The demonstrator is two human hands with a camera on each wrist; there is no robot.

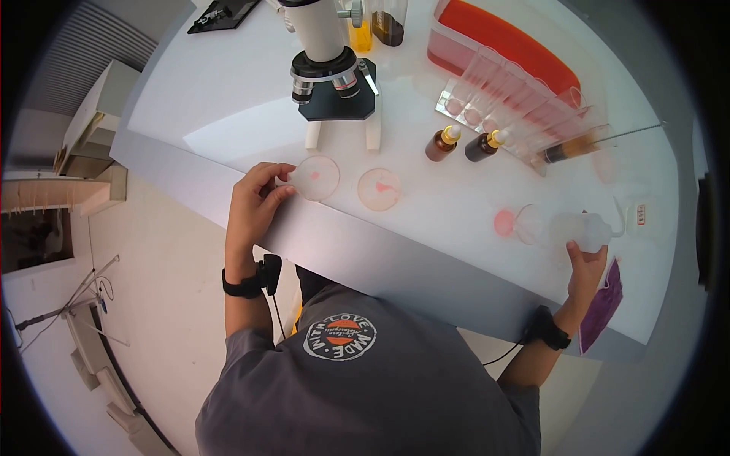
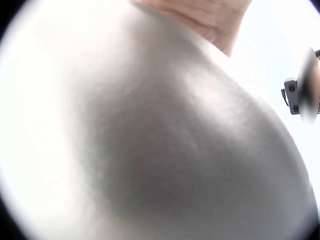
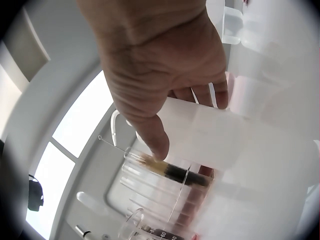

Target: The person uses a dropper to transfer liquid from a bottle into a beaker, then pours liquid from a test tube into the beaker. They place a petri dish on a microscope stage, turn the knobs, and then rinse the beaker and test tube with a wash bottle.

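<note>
My left hand is at the table's front edge, its thumb and fingers pinching the rim of a clear petri dish with a small pink spot in it. Just right of that lies a second petri dish, which has a pink smear. On the right side, my right hand grips a translucent white squeeze bottle with a bent spout. In the right wrist view, thumb and fingers wrap around the bottle's body. The left wrist view shows mostly a blurred grey surface, with the fingers hidden.
A microscope stands behind the dishes. Two brown dropper bottles stand before a rack of test tubes and a red-lidded container. A clear beaker is left of the squeeze bottle; a purple cloth lies at the front right.
</note>
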